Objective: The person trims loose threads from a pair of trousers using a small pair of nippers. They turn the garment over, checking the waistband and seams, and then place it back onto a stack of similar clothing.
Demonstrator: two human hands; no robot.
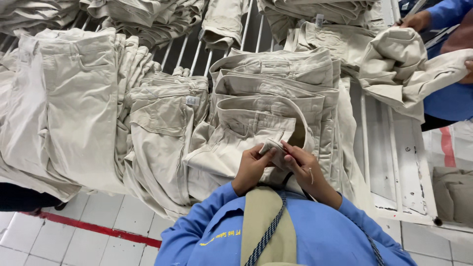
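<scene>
Landmark: stack of folded trousers, on the slatted table. Both hands meet at its near edge: left hand and right hand touching the top pair's fabric. Left of stack: crumpled pair, then flat pile. Right and behind: co-worker's held garment.

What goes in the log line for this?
left hand: pinching trousers | right hand: pinching trousers | on: table
</scene>
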